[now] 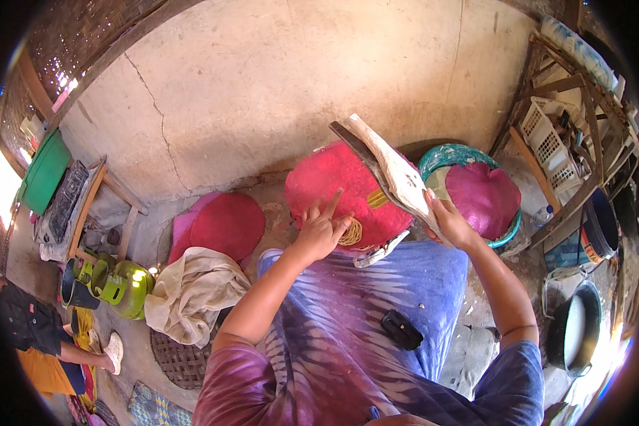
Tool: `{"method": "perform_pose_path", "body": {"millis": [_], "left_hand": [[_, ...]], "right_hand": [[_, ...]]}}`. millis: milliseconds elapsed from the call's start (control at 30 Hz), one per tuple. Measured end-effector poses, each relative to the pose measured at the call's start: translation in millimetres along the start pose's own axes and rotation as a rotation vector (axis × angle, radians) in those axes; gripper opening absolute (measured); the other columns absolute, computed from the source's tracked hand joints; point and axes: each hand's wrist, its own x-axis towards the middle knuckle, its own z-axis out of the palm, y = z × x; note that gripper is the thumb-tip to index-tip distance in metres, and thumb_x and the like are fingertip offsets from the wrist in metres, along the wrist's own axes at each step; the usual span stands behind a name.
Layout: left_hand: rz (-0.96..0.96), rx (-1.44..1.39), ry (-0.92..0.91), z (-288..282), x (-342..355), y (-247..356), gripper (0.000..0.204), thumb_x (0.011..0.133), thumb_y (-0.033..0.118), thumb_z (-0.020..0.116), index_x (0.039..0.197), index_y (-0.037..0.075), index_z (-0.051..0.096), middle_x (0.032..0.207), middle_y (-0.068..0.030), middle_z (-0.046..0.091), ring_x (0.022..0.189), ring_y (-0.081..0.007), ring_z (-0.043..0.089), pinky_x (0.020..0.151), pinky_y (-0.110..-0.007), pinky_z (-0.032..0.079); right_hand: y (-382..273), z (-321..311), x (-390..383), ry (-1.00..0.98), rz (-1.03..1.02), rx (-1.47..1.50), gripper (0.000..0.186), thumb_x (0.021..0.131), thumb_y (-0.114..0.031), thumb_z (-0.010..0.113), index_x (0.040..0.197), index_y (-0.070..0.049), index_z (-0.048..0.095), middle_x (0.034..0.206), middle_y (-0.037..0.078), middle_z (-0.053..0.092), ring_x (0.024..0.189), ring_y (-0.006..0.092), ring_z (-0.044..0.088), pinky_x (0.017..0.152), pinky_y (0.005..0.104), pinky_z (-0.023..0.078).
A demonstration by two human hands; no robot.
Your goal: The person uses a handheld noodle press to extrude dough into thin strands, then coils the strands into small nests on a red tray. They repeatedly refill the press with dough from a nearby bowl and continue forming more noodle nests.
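Observation:
My right hand (450, 221) grips the near end of a white-dusted flat board (390, 167), which is held tilted up. A dark flat edge (362, 150) runs along the board's left side. My left hand (318, 231) is raised over a large red-pink round sheet or mat (326, 174), with its index finger stretched out and the others partly bent. Beside its fingertips lies a coil of thin tan bands or strings (351, 233). A yellow piece (378, 199) shows under the board. Another whitish slab (382, 250) sits at the red surface's near edge.
Right of the board stands a teal basin (512, 234) holding a magenta sheet (479, 195). More red round sheets (227, 227), a crumpled cloth (192, 287) and a green gas cylinder (129, 287) are at left. A black pouch (402, 329) rests on my lap. Another person (46, 334) is at far left.

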Motion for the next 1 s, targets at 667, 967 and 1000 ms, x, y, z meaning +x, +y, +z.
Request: {"method": "perform_pose_path", "body": {"millis": [667, 967, 1000], "left_hand": [[0.551, -0.337, 0.197, -40.3, -102.0, 107.1, 0.052, 0.088, 0.016, 0.071, 0.136, 0.009, 0.053, 0.114, -0.009, 0.065, 0.099, -0.0183, 0.065, 0.084, -0.034, 0.053], [0.357, -0.802, -0.636, -37.5, -76.0, 120.4, 0.04, 0.084, 0.018, 0.069, 0.121, 0.008, 0.06, 0.085, -0.0058, 0.061, 0.081, -0.0211, 0.059, 0.069, -0.037, 0.049], [0.37, -0.77, -0.628, -45.0, -67.4, 119.8, 0.039, 0.084, 0.02, 0.069, 0.12, 0.008, 0.061, 0.086, -0.0069, 0.061, 0.082, -0.0227, 0.06, 0.069, -0.037, 0.049]], "right_hand": [[-11.1, 62.8, -78.9, -0.095, -0.57, -0.605, 0.039, 0.1, -0.042, 0.048, 0.105, -0.008, 0.067, 0.069, 0.017, 0.066, 0.062, 0.038, 0.065, 0.06, 0.0448, 0.051], [-73.0, 80.3, -46.3, -0.263, -1.311, -0.319, 0.064, 0.099, -0.052, 0.046, 0.141, -0.004, 0.044, 0.122, 0.02, 0.061, 0.102, 0.0351, 0.065, 0.085, 0.0412, 0.053], [-90.0, 84.7, -60.1, -0.48, -1.311, -0.406, 0.066, 0.094, -0.047, 0.058, 0.145, -0.008, 0.04, 0.132, 0.019, 0.055, 0.111, 0.0328, 0.061, 0.087, 0.0422, 0.053]]}}
